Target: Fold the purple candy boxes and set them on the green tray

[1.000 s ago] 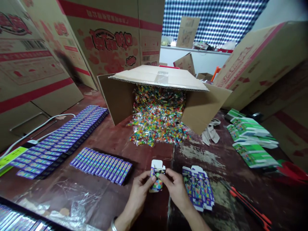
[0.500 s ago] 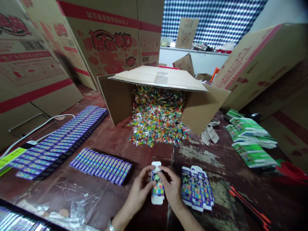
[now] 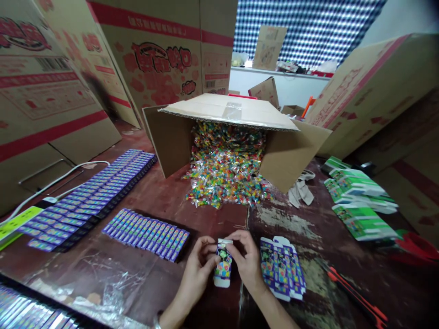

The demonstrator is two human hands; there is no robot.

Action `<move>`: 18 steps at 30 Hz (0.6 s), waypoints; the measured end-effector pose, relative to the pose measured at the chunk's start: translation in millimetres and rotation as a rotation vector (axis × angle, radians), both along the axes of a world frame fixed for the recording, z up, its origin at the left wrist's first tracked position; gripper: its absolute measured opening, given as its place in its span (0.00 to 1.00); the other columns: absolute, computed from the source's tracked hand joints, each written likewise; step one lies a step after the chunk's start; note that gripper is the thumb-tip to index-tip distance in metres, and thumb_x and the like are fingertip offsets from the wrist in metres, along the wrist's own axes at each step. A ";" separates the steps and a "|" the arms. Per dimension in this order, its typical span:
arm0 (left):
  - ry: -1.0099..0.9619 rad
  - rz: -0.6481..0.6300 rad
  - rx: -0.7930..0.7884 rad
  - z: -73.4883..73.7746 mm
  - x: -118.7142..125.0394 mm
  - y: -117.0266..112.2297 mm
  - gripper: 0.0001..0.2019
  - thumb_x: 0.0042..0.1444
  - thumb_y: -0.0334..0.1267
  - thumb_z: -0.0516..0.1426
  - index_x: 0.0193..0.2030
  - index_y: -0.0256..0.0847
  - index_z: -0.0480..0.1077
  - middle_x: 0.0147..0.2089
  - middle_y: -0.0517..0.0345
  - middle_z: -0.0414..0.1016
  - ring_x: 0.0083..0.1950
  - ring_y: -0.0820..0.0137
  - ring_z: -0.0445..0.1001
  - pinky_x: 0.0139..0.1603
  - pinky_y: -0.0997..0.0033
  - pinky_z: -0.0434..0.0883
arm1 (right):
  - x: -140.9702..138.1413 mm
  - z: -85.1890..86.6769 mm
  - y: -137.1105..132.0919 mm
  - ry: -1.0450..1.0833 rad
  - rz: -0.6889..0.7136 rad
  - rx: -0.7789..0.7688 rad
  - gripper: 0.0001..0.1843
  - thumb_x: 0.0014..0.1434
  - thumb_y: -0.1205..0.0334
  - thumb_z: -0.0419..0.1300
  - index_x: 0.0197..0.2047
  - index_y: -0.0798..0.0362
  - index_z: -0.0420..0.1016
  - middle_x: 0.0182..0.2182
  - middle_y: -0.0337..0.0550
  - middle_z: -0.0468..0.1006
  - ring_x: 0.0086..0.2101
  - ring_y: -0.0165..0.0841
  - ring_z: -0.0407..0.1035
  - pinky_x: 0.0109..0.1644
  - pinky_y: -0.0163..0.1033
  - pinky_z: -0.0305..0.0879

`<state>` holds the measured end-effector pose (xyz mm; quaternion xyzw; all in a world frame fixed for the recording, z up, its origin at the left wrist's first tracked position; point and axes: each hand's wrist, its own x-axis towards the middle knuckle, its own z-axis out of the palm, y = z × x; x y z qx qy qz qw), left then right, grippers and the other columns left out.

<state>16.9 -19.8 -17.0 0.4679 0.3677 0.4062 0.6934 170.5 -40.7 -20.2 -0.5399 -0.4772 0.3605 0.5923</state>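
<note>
Between my two hands is a small purple printed carton [image 3: 223, 262] with white end flaps, its lower flap sticking out toward me. My left hand [image 3: 200, 265] grips the carton's left side with thumb and fingers. At the upper end, my right hand [image 3: 246, 258] pinches the top flap, which looks folded over. Just right of that hand lies a fanned stack of flat unfolded cartons [image 3: 283, 269]. Ahead, an opened cardboard box [image 3: 171, 141] on its side spills small clear packets of colourful candies [image 3: 226, 176] onto the table.
Left on the table [image 3: 137, 278] are a short row of purple cartons [image 3: 147, 233] and longer rows [image 3: 92, 198] beside a green power strip [image 3: 20, 221]. To the right lie green printed packs [image 3: 358, 219], a cloth [image 3: 301, 191] and a red-and-black tool [image 3: 356, 292].
The carton's top flap stood up flat before and is now bent over under my right fingers. My right hand has shifted slightly, and the view has turned a little left.
</note>
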 end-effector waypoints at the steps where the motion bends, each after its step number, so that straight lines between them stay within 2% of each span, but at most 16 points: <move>1: -0.010 0.008 -0.007 -0.1 0.0 -0.4 0.15 0.56 0.36 0.60 0.46 0.43 0.59 0.39 0.58 0.72 0.37 0.72 0.71 0.39 0.74 0.66 | 0.5 2.5 0.9 -0.001 0.052 0.010 0.08 0.58 0.58 0.61 0.38 0.52 0.70 0.35 0.43 0.75 0.39 0.35 0.70 0.46 0.39 0.65; 4: -0.014 0.020 -0.032 -0.3 -0.6 -1.9 0.16 0.54 0.35 0.62 0.44 0.43 0.60 0.38 0.59 0.73 0.36 0.73 0.71 0.37 0.75 0.66 | 3.6 10.3 3.9 0.007 0.153 -0.016 0.09 0.57 0.57 0.62 0.30 0.52 0.69 0.32 0.41 0.74 0.36 0.34 0.70 0.42 0.37 0.65; 10: 0.047 0.021 0.014 0.0 -0.8 -4.2 0.13 0.55 0.33 0.60 0.45 0.42 0.60 0.41 0.56 0.73 0.41 0.69 0.73 0.42 0.72 0.68 | 14.4 11.0 14.1 0.059 0.217 -0.253 0.11 0.51 0.56 0.66 0.31 0.55 0.73 0.27 0.39 0.75 0.30 0.31 0.68 0.35 0.35 0.63; 14: 0.067 0.012 0.037 2.8 0.3 -4.9 0.15 0.55 0.32 0.59 0.48 0.42 0.61 0.43 0.55 0.73 0.44 0.68 0.73 0.45 0.70 0.69 | 22.6 9.3 22.6 0.053 0.234 -0.301 0.15 0.50 0.53 0.66 0.26 0.56 0.72 0.22 0.37 0.72 0.25 0.28 0.63 0.30 0.33 0.58; 18: 0.089 -0.003 0.039 5.3 -0.4 -4.7 0.20 0.54 0.31 0.59 0.54 0.42 0.61 0.46 0.53 0.73 0.45 0.67 0.73 0.46 0.69 0.70 | 25.4 10.6 26.7 0.162 0.288 -0.369 0.18 0.48 0.49 0.66 0.24 0.55 0.69 0.21 0.35 0.70 0.24 0.27 0.62 0.27 0.31 0.59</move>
